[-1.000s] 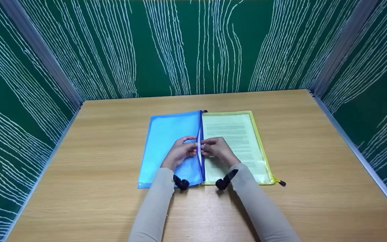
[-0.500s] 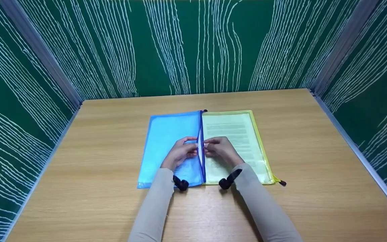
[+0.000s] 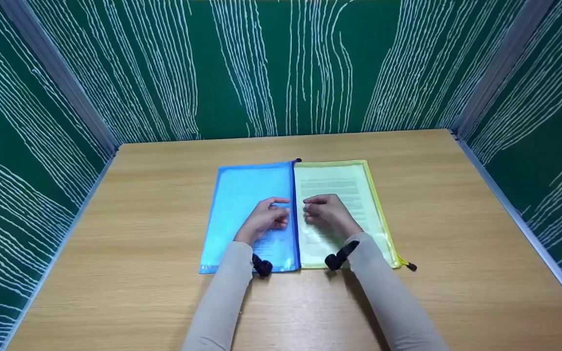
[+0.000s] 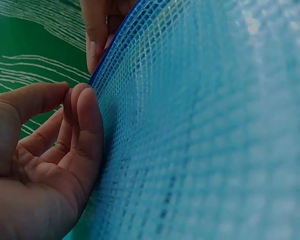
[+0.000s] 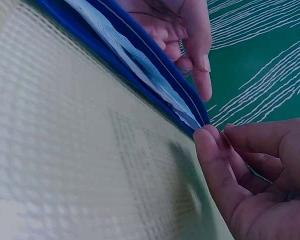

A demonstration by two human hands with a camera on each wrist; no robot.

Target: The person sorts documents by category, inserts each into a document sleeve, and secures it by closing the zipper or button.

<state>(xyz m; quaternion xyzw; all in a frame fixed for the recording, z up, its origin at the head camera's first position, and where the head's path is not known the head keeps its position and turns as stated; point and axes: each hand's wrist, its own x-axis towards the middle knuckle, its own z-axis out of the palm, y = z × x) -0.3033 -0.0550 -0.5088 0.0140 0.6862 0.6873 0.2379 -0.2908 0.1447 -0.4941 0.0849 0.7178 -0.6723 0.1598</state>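
A blue mesh zip pouch [image 3: 247, 187] lies flat on the table, its dark blue zip edge [image 3: 294, 195] along the right side. Beside it, a yellow-edged zip pouch [image 3: 344, 190] shows a printed sheet through its clear face. My left hand [image 3: 266, 219] is over the blue pouch, fingertips close to the zip edge and loosely curled. Over the yellow pouch hovers my right hand [image 3: 330, 213], a little right of that edge, holding nothing. In the right wrist view, white paper [image 5: 135, 60] shows between the two blue zip bands.
A wooden table [image 3: 154, 209] carries both pouches. Green panels [image 3: 300, 73] with white wavy lines stand behind and at both sides. A yellow zip pull with a black end [image 3: 411, 266] sticks out at the yellow pouch's near right corner.
Both hands have let go of the blue pouch's zip edges, and the gap between them has narrowed to a line. My right hand has moved right; the left has barely shifted.
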